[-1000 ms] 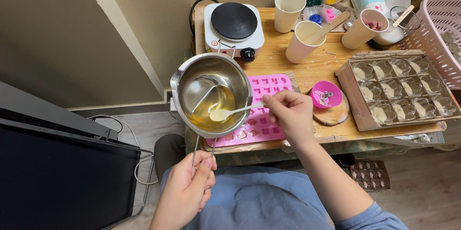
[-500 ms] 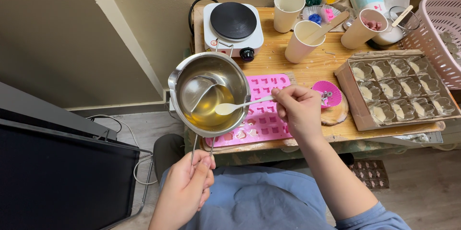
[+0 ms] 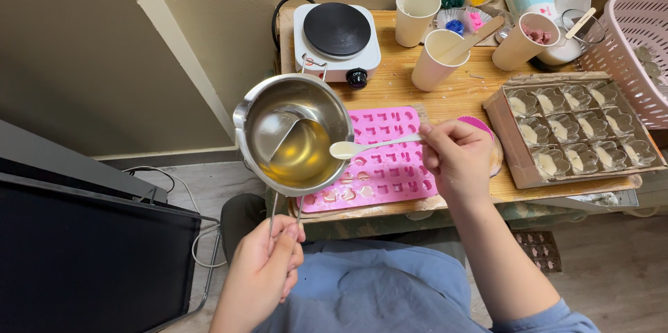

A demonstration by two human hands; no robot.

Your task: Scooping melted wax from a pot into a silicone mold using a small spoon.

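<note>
Here my left hand (image 3: 268, 263) is clamped on the wire handle of the steel pot (image 3: 296, 135), held tilted off the table's (image 3: 396, 75) front-left corner so the yellow melt pools. My right hand (image 3: 456, 155) pinches the white spoon (image 3: 372, 146), its bowl level at the pot's rim, above the pink mould (image 3: 386, 159), so drips land there.

Single head cam is looking steeply down from close above, facing the wooden surface (image 3: 445, 107) against the wall, lap at the bottom edge.

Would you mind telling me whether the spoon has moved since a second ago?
Yes. The spoon has lifted out of the pot and toward the pink mould, which stayed put.
</note>
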